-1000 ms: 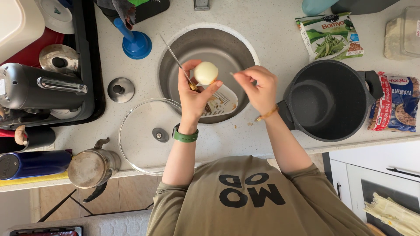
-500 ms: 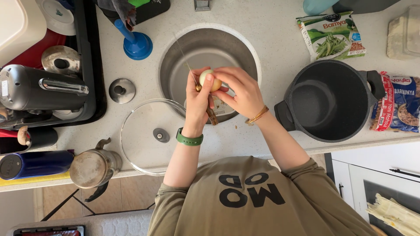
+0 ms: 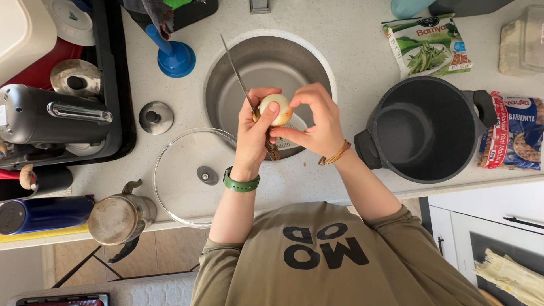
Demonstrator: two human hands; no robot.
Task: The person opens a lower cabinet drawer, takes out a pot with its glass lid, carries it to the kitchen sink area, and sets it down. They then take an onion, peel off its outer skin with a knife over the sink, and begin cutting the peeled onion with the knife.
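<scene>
Head view showed my left hand curled shut around a knife and a peeled onion over the round sink; my right hand pinched the onion's skin.

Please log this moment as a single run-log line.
left hand: holds onion and knife | right hand: pinching onion | over round sink | black pot at right
</scene>
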